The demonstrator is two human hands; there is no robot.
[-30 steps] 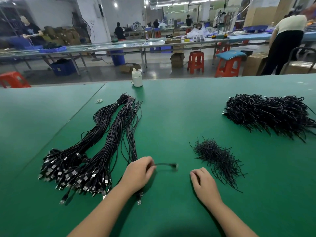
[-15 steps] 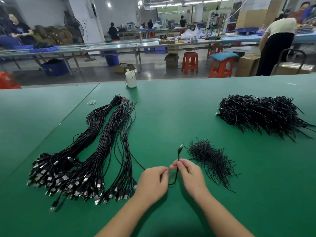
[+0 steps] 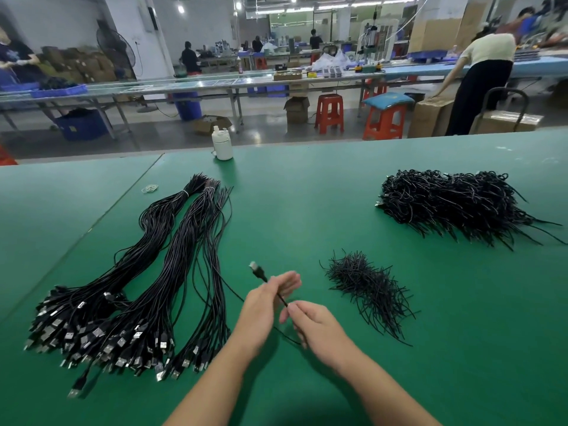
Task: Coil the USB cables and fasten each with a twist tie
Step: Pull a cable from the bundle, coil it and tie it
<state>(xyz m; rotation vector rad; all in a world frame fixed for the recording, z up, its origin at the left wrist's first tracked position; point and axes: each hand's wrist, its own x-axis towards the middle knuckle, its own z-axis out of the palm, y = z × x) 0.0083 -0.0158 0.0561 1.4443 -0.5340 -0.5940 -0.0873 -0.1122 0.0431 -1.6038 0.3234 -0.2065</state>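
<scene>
One black USB cable [image 3: 282, 299] is up off the green table [image 3: 307, 195], strung between both hands near the front edge. The left hand [image 3: 264, 305] pinches it just behind the plug [image 3: 257, 271], which pokes up and to the left. The right hand [image 3: 319, 327] – fingers curled – pinches the cord a little lower, and the rest trails off underneath. To the left lie the uncoiled cables [image 3: 129, 290]; just right of the hands, the twist ties [image 3: 365, 287]. Further right and back sits a heap of finished coils [image 3: 455, 204] – and a white bottle [image 3: 222, 146] at the far edge.
</scene>
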